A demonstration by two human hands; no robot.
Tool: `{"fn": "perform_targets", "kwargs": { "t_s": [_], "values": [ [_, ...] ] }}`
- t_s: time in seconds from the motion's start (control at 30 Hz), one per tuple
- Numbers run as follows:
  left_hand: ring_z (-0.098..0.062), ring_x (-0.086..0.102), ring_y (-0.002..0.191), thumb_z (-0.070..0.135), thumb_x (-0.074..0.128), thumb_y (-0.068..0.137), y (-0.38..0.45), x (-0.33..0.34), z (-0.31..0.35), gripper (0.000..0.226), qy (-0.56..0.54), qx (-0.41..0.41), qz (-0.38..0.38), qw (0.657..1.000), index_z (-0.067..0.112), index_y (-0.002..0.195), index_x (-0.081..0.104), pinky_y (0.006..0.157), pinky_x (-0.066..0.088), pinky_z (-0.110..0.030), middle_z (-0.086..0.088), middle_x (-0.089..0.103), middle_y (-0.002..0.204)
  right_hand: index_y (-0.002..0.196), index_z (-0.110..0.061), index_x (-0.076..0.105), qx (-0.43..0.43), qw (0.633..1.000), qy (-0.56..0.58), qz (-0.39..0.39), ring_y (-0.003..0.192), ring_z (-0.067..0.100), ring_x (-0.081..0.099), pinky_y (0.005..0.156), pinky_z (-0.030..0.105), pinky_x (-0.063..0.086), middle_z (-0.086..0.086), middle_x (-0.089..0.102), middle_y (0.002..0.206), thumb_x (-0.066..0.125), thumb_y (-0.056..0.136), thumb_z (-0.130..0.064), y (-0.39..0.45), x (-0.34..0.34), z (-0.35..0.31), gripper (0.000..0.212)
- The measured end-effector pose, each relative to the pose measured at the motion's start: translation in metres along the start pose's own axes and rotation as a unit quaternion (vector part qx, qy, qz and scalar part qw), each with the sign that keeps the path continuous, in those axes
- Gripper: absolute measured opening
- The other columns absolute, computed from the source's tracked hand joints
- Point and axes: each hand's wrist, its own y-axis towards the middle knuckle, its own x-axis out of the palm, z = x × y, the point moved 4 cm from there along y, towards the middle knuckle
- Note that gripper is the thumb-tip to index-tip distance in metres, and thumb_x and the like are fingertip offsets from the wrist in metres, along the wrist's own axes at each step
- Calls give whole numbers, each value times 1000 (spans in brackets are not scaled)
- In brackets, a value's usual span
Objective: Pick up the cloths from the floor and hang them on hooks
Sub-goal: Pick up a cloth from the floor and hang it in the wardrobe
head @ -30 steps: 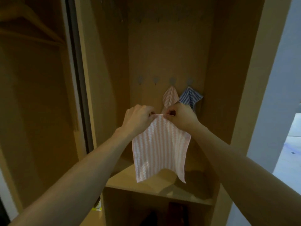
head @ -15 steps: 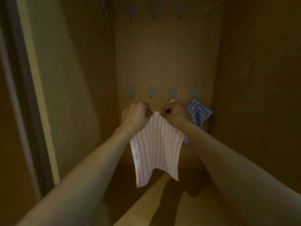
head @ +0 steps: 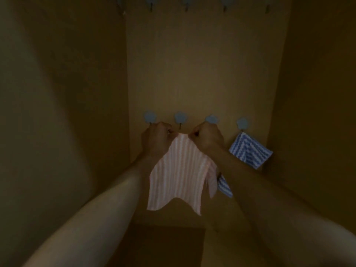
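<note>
A pink striped cloth (head: 180,174) hangs at frame centre, its top edge pinched between the curled fingers of the left hand (head: 155,138) and right hand (head: 208,138), just below a row of blue hooks (head: 180,117). A blue striped cloth (head: 250,151) hangs from the rightmost hook (head: 242,123).

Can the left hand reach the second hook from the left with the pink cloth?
Probably yes. The left hand grips the pink cloth just below that hook, which looks bare, with nothing between them.
</note>
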Motion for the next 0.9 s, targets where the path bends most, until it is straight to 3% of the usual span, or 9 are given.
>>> {"fn": "perform_targets", "kwargs": {
  "t_s": [0.17, 0.27, 0.4, 0.53, 0.67, 0.73, 0.9],
  "values": [
    [-21, 66, 90, 36, 61, 92, 27, 18, -8, 18, 4, -15, 19, 1000, 25, 87, 74, 72, 51, -31, -1, 73, 95, 100, -11, 74, -7, 1000, -18, 10, 97, 23, 65, 73, 28, 50, 8, 70, 105, 56, 94, -28, 36, 13, 2, 25],
    [-19, 66, 90, 35, 60, 92, 44, 22, -10, 18, 13, -8, 32, 999, 25, 90, 75, 68, 46, -28, 0, 74, 97, 102, -8, 72, -8, 999, -34, 29, 102, 24, 63, 78, 27, 46, 10, 69, 108, 53, 95, -23, 57, 19, 3, 25],
    [-19, 66, 87, 33, 61, 93, 60, 27, -11, 20, 1, -18, 34, 999, 19, 90, 76, 65, 44, -26, -3, 73, 97, 101, -6, 69, -30, 994, -83, 66, 101, 22, 62, 69, 25, 35, 10, 67, 109, 47, 99, -20, 73, 27, 3, 26],
    [-22, 66, 81, 24, 61, 90, 57, 42, -14, 20, -30, -58, 20, 998, 9, 84, 73, 67, 53, -32, -6, 71, 87, 100, -6, 66, -17, 991, -114, 71, 100, 25, 62, 75, 28, 43, 11, 66, 108, 46, 98, -14, 72, 44, 10, 22],
    [-13, 55, 67, 19, 60, 89, 41, 52, -21, 13, -44, -64, 34, 996, 11, 79, 63, 51, 33, -23, 0, 65, 78, 96, -9, 68, 8, 991, -122, 54, 95, 23, 64, 67, 26, 40, 9, 68, 103, 49, 97, -18, 60, 61, 17, 21],
    [-10, 50, 62, 16, 58, 89, 33, 53, -22, 15, -66, -48, 39, 996, 12, 74, 57, 47, 23, -21, 6, 56, 68, 98, -8, 67, 8, 990, -133, 49, 97, 24, 64, 69, 28, 43, 10, 67, 105, 47, 98, -17, 51, 65, 16, 22],
    [-14, 54, 61, 15, 53, 95, 11, 51, -16, 35, -99, -18, 23, 995, 15, 60, 51, 53, 34, -23, 1, 58, 67, 103, -3, 63, -3, 990, -142, 24, 103, 27, 61, 75, 31, 42, 14, 64, 111, 39, 99, -10, 23, 66, 15, 25]
  ]
}}
